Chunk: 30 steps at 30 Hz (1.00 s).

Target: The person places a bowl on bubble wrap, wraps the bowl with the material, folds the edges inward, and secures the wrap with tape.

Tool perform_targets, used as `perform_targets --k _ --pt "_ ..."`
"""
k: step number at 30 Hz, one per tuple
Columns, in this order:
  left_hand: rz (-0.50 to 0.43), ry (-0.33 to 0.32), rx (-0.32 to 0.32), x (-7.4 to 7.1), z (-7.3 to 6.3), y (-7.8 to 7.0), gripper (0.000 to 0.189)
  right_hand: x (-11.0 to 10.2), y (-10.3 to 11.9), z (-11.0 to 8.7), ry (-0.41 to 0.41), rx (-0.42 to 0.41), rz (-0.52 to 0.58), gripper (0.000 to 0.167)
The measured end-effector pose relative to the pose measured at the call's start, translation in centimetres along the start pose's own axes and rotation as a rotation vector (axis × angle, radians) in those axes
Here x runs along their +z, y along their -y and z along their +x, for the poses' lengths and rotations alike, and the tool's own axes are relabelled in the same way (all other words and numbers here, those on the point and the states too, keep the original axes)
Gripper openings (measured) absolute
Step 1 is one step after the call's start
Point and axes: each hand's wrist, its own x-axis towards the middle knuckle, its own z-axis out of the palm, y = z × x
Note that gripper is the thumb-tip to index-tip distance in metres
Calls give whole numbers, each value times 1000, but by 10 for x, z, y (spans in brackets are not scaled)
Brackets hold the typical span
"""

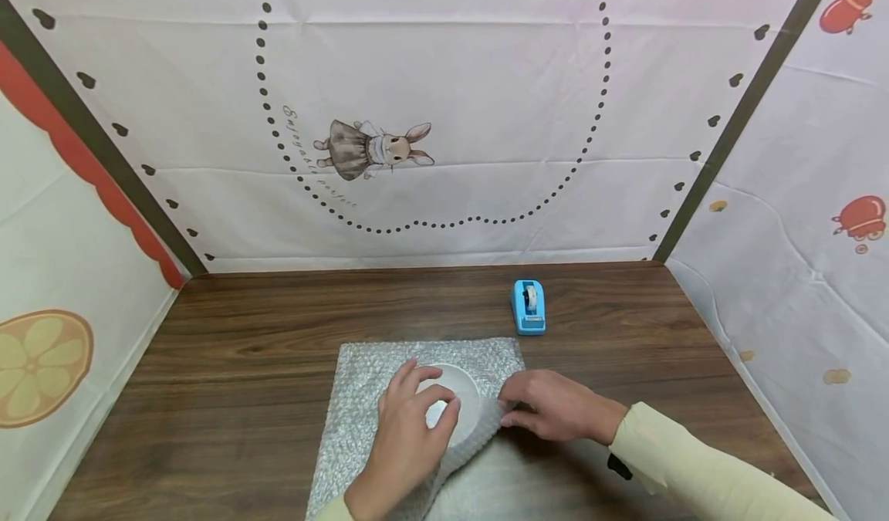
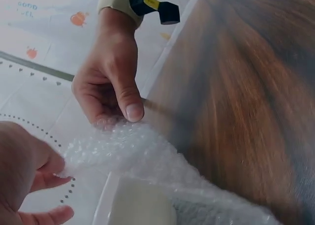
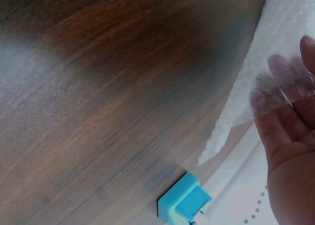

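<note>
A sheet of bubble wrap [image 1: 361,397] lies on the table with a round white dish [image 1: 470,405] on it. One part of the sheet is lifted and folds up over the dish's near right side. My right hand [image 1: 552,405] grips this raised part, its fingers showing through the clear plastic [image 3: 280,87] in the right wrist view. Above the dish, my left hand [image 1: 410,428] has thumb and index fingertips together. In the left wrist view, the raised wrap [image 2: 113,146] stretches between both hands, pinched at the left fingertips. The dish [image 2: 142,205] shows partly below it.
A blue tape dispenser [image 1: 529,307] stands behind the sheet, to its right; the right wrist view shows the dispenser [image 3: 182,198] near the wrap's corner. Printed white cloth [image 1: 486,120] hangs around the back and sides of the dark wooden table [image 1: 229,397].
</note>
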Motion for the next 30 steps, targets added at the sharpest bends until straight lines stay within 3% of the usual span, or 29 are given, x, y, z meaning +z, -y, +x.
perform_targets --k 4,12,25,30 --pt "-29 -6 -53 0 3 4 9 0 0 -1 -14 31 -10 8" --pt "42 -47 -93 0 6 12 5 -2 3 -2 -20 91 -22 25" --pt "40 -39 -175 1 8 25 6 0 1 -4 -58 111 -75 40" --pt "40 -51 -178 2 8 27 6 -2 -3 -5 -84 129 -64 43"
